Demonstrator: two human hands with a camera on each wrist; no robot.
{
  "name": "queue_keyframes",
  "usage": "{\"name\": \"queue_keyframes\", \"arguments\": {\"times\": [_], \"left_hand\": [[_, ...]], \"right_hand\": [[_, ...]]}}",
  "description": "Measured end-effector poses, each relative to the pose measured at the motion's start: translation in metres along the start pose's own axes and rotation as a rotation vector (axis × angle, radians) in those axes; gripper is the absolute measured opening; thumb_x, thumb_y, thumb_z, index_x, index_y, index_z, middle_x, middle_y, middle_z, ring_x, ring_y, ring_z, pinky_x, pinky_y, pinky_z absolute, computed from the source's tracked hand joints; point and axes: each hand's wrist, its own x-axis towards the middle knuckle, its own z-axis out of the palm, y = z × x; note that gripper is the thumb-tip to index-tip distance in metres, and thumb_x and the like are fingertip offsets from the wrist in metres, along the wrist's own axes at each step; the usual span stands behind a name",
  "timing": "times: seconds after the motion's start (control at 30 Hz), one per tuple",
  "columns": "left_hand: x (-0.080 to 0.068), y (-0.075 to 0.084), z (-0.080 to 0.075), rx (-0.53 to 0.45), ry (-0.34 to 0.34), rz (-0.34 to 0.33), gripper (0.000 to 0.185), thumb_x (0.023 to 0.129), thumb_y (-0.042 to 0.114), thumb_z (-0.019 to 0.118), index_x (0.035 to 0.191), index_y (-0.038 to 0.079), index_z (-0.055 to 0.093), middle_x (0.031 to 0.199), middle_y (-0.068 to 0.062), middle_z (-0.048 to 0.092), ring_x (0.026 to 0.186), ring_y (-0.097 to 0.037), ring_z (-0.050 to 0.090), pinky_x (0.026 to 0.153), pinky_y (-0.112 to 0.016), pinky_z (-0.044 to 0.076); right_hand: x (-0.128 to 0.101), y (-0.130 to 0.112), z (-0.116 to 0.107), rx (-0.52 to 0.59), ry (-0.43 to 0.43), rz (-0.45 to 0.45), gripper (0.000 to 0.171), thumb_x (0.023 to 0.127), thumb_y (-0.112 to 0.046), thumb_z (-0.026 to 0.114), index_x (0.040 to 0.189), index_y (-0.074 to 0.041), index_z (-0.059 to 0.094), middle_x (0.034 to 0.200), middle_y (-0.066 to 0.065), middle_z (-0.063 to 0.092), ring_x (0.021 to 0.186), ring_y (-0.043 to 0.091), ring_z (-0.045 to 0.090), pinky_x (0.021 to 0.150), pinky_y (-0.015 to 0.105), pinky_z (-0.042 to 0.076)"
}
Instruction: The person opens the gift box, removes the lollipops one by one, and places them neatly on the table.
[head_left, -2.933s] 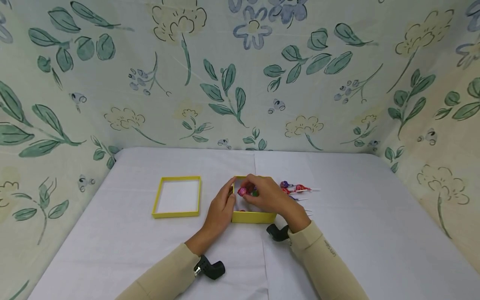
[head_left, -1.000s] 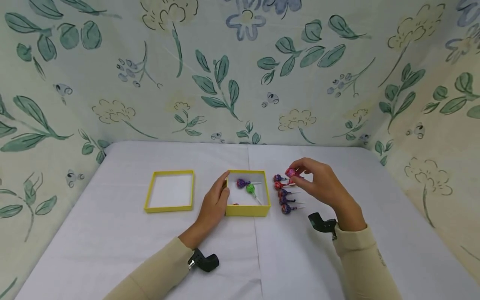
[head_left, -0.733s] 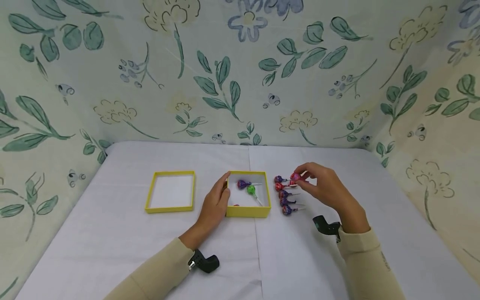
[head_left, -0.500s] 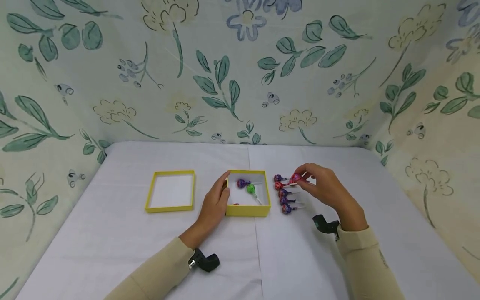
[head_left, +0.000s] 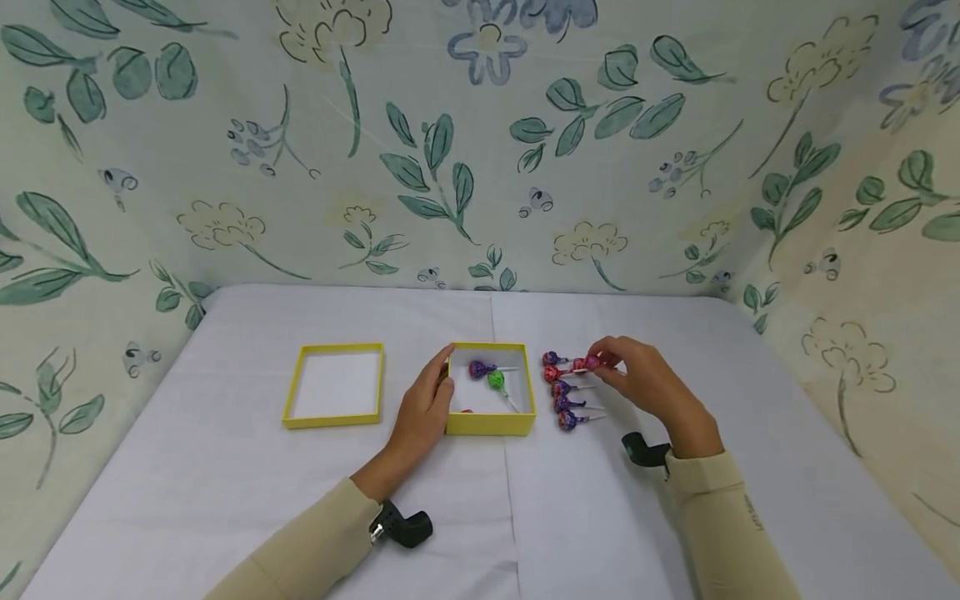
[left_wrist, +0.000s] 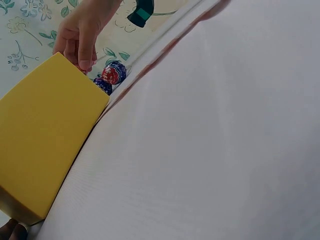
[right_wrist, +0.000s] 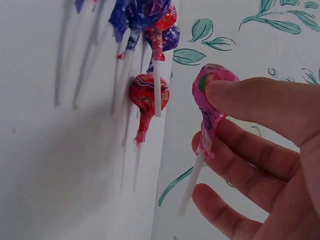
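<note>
1. Landmark, nearest the person: the yellow box [head_left: 491,390]. The left hand [head_left: 422,412] rests on its left wall, thumb curled over the rim.
2. Inside the box lie a purple lollipop [head_left: 477,369] and a green lollipop [head_left: 496,381]; something red by the near wall is too hidden to name.
3. Just right of the box, a row of lollipops [head_left: 561,390] lies on the white tablecloth [head_left: 225,467].
4. Just beyond that row, the right hand [head_left: 642,379] pinches a pink lollipop [right_wrist: 210,90], shiny-wrapped with a white stick.
5. Judged so: most are out, few remain inside.
6. Left of the box lies its lid [head_left: 334,397].
</note>
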Motion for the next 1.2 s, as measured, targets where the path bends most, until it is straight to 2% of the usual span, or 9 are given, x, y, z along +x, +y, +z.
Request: {"name": "queue_keyframes", "arguments": {"times": [0.4,0.7,0.9,1.2], "left_hand": [[0.0,-0.001,0.0,-0.002,0.006,-0.005,0.05,0.103,0.014,0.04,0.151,0.025,0.034,0.149,0.005,0.039,0.133,-0.016,0.042,0.109,-0.042,0.035],[-0.001,-0.001,0.0,0.001,0.006,-0.011,0.049,0.103,0.018,0.039,0.15,0.031,0.034,0.149,0.004,0.039,0.133,-0.016,0.041,0.11,-0.042,0.034],[-0.002,-0.001,0.001,-0.007,0.006,-0.02,0.049,0.103,0.016,0.04,0.15,0.025,0.036,0.148,0.004,0.041,0.132,-0.017,0.043,0.109,-0.043,0.035],[-0.001,0.001,0.0,-0.005,0.007,-0.005,0.051,0.102,0.016,0.04,0.148,0.036,0.034,0.148,0.005,0.04,0.132,-0.017,0.043,0.109,-0.043,0.036]], "right_hand": [[0.001,0.005,0.006,-0.024,-0.03,0.017,0.029,0.086,-0.004,0.071,0.114,-0.009,0.066,0.103,0.006,0.065,0.097,0.026,0.059,0.089,0.05,0.051],[0.0,0.009,0.011,-0.021,-0.052,0.059,0.029,0.085,-0.004,0.072,0.113,-0.011,0.068,0.106,0.006,0.065,0.101,0.026,0.059,0.091,0.05,0.049],[0.001,0.011,0.016,-0.024,-0.069,0.072,0.029,0.084,-0.004,0.073,0.111,-0.011,0.069,0.106,0.005,0.066,0.103,0.027,0.06,0.092,0.049,0.049],[0.003,0.011,0.018,-0.032,-0.08,0.061,0.027,0.085,-0.006,0.073,0.111,-0.011,0.07,0.109,0.005,0.067,0.107,0.028,0.059,0.094,0.05,0.048]]}}
